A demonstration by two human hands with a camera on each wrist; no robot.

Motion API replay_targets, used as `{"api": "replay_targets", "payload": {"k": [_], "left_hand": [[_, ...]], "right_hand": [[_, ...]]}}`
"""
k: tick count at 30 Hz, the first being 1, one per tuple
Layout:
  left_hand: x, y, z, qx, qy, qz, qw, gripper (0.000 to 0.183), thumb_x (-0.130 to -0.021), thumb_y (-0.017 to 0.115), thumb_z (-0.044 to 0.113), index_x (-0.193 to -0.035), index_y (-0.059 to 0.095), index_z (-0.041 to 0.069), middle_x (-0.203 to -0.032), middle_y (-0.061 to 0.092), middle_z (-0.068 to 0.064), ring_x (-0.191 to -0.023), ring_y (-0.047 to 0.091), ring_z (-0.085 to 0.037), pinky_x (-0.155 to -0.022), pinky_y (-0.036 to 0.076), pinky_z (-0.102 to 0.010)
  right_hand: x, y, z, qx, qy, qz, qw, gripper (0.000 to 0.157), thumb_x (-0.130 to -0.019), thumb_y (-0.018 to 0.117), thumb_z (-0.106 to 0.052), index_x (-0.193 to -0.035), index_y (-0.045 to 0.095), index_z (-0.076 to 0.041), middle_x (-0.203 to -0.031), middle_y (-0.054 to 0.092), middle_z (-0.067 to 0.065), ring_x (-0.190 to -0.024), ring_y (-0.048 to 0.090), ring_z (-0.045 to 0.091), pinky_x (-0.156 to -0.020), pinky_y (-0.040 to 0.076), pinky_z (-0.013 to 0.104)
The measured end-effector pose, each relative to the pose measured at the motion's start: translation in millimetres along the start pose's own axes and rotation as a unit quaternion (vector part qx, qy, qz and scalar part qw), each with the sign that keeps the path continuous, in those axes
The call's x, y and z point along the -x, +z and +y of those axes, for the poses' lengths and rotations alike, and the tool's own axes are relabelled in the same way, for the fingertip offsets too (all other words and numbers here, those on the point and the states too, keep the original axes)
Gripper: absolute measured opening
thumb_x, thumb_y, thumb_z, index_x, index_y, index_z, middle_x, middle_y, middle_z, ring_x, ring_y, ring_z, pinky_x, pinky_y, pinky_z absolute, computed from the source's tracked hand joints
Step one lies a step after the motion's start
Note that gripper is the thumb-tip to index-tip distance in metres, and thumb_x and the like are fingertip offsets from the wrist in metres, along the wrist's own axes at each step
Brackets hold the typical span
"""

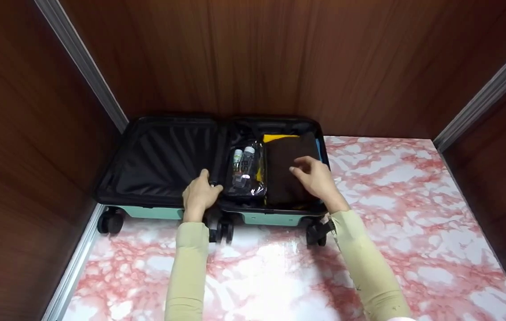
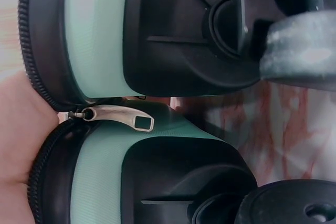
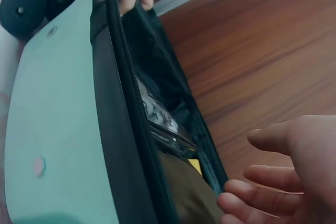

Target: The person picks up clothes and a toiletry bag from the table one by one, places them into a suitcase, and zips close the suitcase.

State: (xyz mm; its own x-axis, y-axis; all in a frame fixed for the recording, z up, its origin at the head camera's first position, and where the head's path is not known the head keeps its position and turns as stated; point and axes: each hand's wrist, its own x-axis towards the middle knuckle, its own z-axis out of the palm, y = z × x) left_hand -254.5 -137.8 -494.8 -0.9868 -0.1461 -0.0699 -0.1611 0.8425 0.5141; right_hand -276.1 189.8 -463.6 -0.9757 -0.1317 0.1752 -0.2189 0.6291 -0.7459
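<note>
A mint-green suitcase point(image 1: 271, 219) lies unfolded on the floor, its two black-lined halves side by side. My left hand point(image 1: 199, 195) rests on the front inner edge of the left half, thumb and forefinger spread. In the left wrist view the palm point(image 2: 18, 145) touches the zipped rims beside a metal zip pull point(image 2: 118, 115). Over the right half hovers my right hand point(image 1: 319, 179), fingers slightly bent and nothing in them. Below it is a folded dark brown cloth point(image 1: 282, 169). A clear pouch point(image 1: 253, 189) with white-capped bottles point(image 1: 247, 156) lies left of the cloth.
Yellow point(image 1: 279, 137) and blue point(image 1: 318, 149) edges show around the brown cloth. Black wheels point(image 1: 111, 220) stick out in front. A wood-look wall point(image 1: 253, 58) stands close behind the suitcase, with side walls left and right. Red-and-white patterned floor point(image 1: 396, 200) extends right and forward.
</note>
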Motion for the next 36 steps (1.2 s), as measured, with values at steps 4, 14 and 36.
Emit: {"api": "replay_targets", "payload": {"k": [4,14,36], "left_hand": [[0.3,-0.3,0.2,-0.002,0.0,0.0,1.0,0.057,-0.093,0.069,0.037,-0.14,0.05,0.011,-0.127,0.065,-0.022,-0.11,0.062,-0.044,-0.091,0.046,-0.055],[1.3,-1.0,0.6,0.001,0.003,0.001,1.0,0.059,-0.094,0.067,0.037,-0.143,0.049,0.011,-0.128,0.064,-0.021,-0.108,0.062,-0.044,-0.091,0.046,-0.056],[-0.8,0.6,-0.5,0.001,0.002,0.005,1.0,0.058,-0.092,0.068,0.038,-0.14,0.05,0.011,-0.127,0.065,-0.022,-0.108,0.062,-0.045,-0.091,0.046,-0.056]], "right_hand": [[4.8,-6.9,4.9,-0.026,-0.001,0.035,0.999,0.034,-0.096,0.071,-0.021,-0.12,0.07,0.001,-0.098,0.07,0.012,-0.091,0.064,0.026,-0.086,0.048,0.039],[25.9,-25.8,32.0,-0.03,0.027,0.128,0.991,0.032,-0.093,0.075,-0.016,-0.119,0.069,0.001,-0.097,0.065,0.017,-0.09,0.063,0.03,-0.08,0.046,0.038],[67.5,-22.6,71.2,-0.064,0.153,0.03,0.986,0.064,-0.101,0.062,-0.04,-0.145,0.049,0.005,-0.131,0.058,0.029,-0.118,0.058,0.041,-0.101,0.044,0.048]]}}
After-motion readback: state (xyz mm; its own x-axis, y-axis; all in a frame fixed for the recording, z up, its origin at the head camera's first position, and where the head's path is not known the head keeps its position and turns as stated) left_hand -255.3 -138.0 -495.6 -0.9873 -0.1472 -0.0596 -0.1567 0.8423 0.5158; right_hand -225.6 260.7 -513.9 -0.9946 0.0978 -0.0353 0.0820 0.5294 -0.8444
